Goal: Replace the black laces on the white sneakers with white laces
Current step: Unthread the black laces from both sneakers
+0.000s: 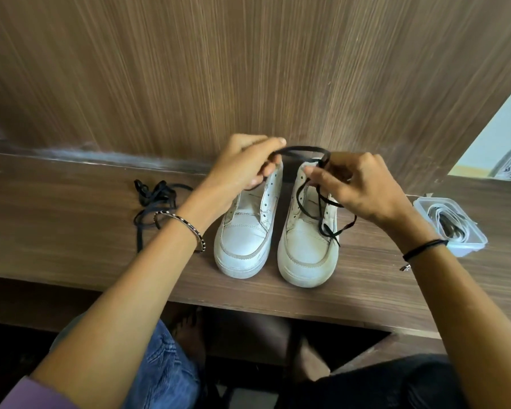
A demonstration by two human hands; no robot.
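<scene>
Two white sneakers stand side by side on the wooden shelf, toes toward me. The left sneaker [245, 228] has bare eyelets with no lace. The right sneaker [306, 243] carries a loose black lace [322, 208] hanging across its tongue and side. My left hand [242, 166] pinches one stretch of that lace above the heels. My right hand [357, 187] grips the same lace over the right sneaker's collar, and a loop of it arches between the two hands. A second black lace [154, 202] lies in a loose heap on the shelf to the left.
A clear plastic container [452, 225] with white laces inside sits on the shelf at the right. The wooden shelf [71, 237] backs onto a wood-grain wall panel. Its front edge runs just below the sneaker toes, with my knees underneath.
</scene>
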